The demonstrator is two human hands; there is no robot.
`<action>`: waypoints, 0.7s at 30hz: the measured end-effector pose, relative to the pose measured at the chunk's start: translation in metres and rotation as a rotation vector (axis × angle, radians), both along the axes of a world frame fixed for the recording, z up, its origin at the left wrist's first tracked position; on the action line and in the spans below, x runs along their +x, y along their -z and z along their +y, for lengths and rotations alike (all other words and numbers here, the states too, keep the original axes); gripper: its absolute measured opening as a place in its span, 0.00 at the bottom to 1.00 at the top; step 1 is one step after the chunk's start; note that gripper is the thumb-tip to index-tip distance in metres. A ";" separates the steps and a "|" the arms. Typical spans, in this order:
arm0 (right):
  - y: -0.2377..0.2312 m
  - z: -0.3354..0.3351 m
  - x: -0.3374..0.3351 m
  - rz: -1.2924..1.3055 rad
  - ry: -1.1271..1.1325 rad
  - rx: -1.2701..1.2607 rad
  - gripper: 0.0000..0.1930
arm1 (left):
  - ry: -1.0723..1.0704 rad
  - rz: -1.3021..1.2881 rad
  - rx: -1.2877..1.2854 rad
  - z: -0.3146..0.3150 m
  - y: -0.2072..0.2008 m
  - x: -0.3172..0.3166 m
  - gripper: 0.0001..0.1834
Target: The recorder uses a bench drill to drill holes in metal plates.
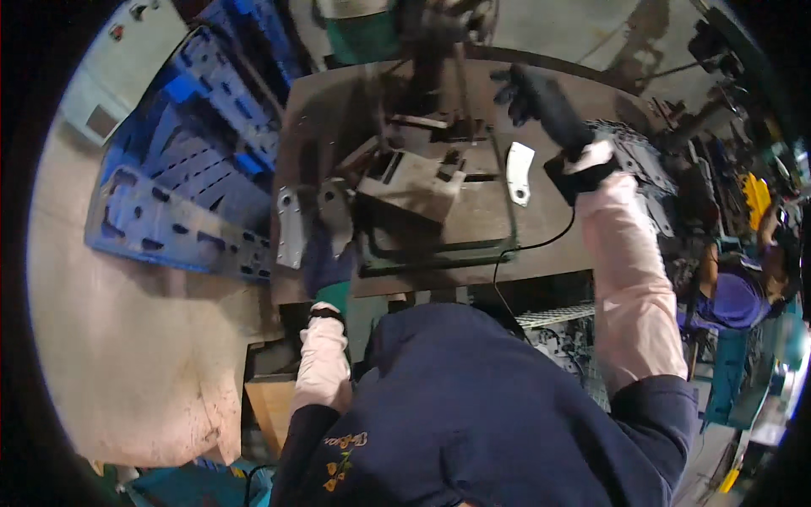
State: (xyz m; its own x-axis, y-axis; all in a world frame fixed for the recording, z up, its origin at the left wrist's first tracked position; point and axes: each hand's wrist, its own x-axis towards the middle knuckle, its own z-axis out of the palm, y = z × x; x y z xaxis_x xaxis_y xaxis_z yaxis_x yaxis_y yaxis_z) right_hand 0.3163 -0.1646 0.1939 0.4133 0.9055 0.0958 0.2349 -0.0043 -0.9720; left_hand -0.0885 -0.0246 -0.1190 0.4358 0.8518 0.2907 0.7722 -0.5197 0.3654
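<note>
My left hand (327, 260), in a dark blue glove with a green cuff, is at the near left of the metal work table. Its fingers are closed on the lower part of a flat metal plate (335, 211), which looks smeared by motion. Another holed metal plate (291, 226) lies just left of it. Over the far right of the table, my right hand (538, 103) wears a black glove, fingers spread and holding nothing. A pale metal plate (519, 173) lies below that hand, right of a block-shaped metal fixture (414, 186).
An upright machine part (431, 68) stands at the table's far side. Stacked metal plates (638, 160) lie at the right edge. A black cable (541, 244) runs from my right wrist across the near edge. Blue slotted crates (160, 220) stand left.
</note>
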 end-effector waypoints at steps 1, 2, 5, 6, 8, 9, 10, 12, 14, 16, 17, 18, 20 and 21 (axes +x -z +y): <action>0.047 -0.015 0.041 -0.030 0.106 -0.054 0.22 | 0.046 -0.021 -0.035 0.006 -0.011 0.006 0.44; 0.096 -0.035 0.077 -0.104 0.213 -0.184 0.21 | 0.056 0.004 -0.072 0.006 -0.026 0.014 0.44; 0.235 -0.099 0.124 -0.502 0.194 -0.683 0.22 | -0.012 0.166 -0.193 -0.003 -0.069 0.024 0.47; 0.267 -0.103 0.122 -0.587 0.116 -0.745 0.24 | -0.015 0.182 -0.066 0.000 -0.053 0.010 0.48; 0.325 -0.121 0.120 -0.744 0.065 -0.734 0.29 | 0.019 0.133 -0.162 -0.004 -0.084 0.020 0.47; 0.350 -0.125 0.119 -0.834 0.046 -0.661 0.32 | 0.022 0.112 -0.206 -0.008 -0.101 0.021 0.46; 0.348 -0.116 0.103 -0.817 0.057 -0.762 0.33 | -0.006 0.132 -0.159 -0.012 -0.098 0.011 0.46; 0.341 -0.107 0.076 -0.766 0.103 -0.853 0.34 | -0.038 0.172 -0.064 -0.016 -0.089 -0.002 0.47; 0.352 -0.118 0.078 -0.720 0.260 -0.941 0.28 | -0.050 0.146 -0.071 -0.026 -0.118 0.010 0.43; 0.338 -0.113 0.063 -0.796 0.267 -0.912 0.23 | -0.102 0.199 -0.057 -0.038 -0.126 0.002 0.40; 0.330 -0.113 0.058 -0.811 0.267 -0.905 0.22 | -0.072 0.182 0.028 -0.042 -0.130 -0.003 0.39; 0.322 -0.116 0.053 -0.852 0.222 -0.875 0.20 | -0.033 0.160 0.107 -0.048 -0.130 -0.008 0.38; 0.312 -0.134 0.050 -0.932 0.163 -0.834 0.18 | 0.027 0.070 0.237 -0.056 -0.123 -0.012 0.36; 0.309 -0.144 0.046 -0.964 0.145 -0.784 0.17 | 0.046 0.007 0.289 -0.059 -0.117 -0.014 0.35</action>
